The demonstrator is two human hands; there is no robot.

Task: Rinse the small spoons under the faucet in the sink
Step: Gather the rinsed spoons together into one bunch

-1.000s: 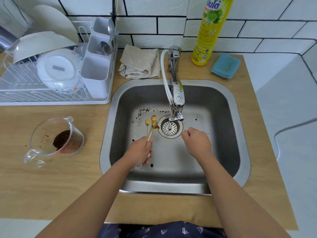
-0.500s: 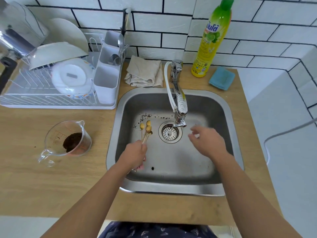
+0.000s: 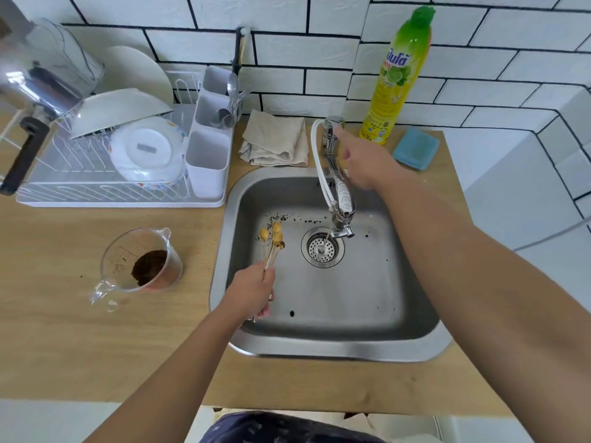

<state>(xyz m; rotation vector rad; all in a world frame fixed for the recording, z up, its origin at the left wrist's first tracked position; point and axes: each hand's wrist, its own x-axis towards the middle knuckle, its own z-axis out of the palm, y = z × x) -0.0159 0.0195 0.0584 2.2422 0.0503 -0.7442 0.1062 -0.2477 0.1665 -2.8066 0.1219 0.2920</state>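
While L hand [image 3: 252, 290] grips small spoons [image 3: 272, 241], R hand [image 3: 363, 163] open by faucet [image 3: 340, 193].

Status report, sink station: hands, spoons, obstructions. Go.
Left hand shut on small gold spoons, held left of the drain. Right hand open, at the chrome faucet handle. No water stream discernible. Nothing blocking.

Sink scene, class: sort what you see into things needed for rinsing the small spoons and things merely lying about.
Needed for the job:
spoons, held in the left hand
faucet, which the right hand reaches toward
sink

Lying about:
measuring cup with dark grounds
dish rack
cloth
soap bottle
blue sponge
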